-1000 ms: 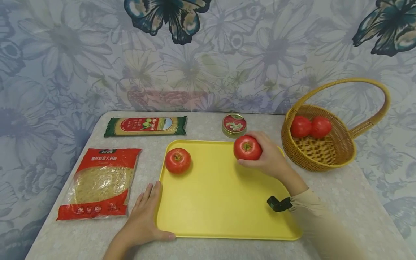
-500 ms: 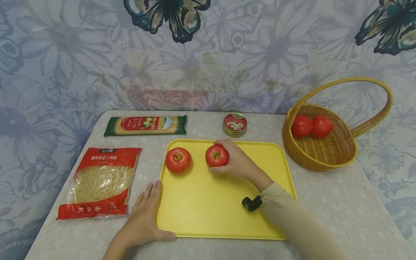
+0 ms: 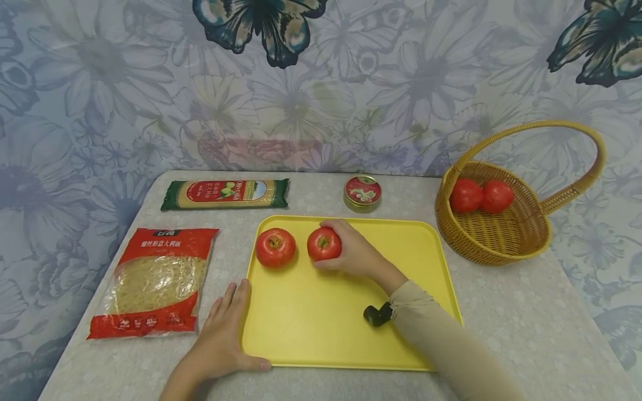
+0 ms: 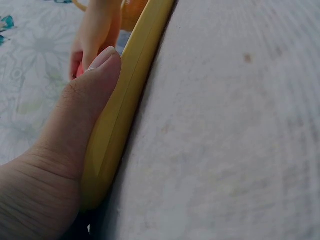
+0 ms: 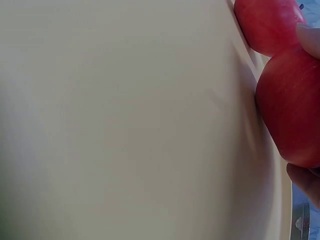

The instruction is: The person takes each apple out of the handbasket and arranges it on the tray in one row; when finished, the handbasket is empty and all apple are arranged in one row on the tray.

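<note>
"Well, how many tomatoes (image 3: 323, 244)?"
"Four: my right hand (image 3: 356, 252) curls round one near the far edge of the yellow tray (image 3: 306, 323); another at its far-left corner; two in one basket (image 3: 466, 239)."
"Your left hand (image 3: 220, 337)?"
"Spread round the near-left corner."
</note>
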Demonstrator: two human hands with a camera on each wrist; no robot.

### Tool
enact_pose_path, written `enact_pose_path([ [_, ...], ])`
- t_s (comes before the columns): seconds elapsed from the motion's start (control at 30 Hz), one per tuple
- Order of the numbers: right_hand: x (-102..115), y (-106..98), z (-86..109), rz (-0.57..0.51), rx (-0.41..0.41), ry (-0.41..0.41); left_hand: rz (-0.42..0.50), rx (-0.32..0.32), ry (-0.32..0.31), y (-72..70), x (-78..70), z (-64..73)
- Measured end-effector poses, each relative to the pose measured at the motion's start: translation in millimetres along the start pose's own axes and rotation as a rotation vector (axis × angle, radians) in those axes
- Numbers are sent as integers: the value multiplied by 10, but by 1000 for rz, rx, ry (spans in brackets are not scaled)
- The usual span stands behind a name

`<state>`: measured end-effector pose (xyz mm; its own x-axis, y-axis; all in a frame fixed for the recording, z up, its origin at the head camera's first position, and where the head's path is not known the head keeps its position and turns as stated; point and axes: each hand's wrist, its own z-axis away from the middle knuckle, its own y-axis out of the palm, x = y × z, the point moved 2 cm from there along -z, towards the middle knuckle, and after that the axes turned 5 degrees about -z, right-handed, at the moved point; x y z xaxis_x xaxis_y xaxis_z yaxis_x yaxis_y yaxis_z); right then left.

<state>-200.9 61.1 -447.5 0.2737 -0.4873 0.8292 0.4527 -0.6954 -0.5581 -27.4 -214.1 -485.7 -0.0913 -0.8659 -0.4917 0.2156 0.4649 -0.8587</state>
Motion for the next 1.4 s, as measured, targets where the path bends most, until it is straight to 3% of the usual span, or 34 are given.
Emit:
enact_pose_path([
  [0.5,-74,98,-17,-109,25,57,1,-2,6,11,0,-11],
  [0.93,-50,39,11,-25,79,23,12,33,-14,-9,-14,-28],
  [1.2,40,-134,120,106,58,-34,26,55,-30,-1,-4,-41],
  [1.4,111,-439,351,137,4,-45,29,57,-26,-10,-14,-48],
])
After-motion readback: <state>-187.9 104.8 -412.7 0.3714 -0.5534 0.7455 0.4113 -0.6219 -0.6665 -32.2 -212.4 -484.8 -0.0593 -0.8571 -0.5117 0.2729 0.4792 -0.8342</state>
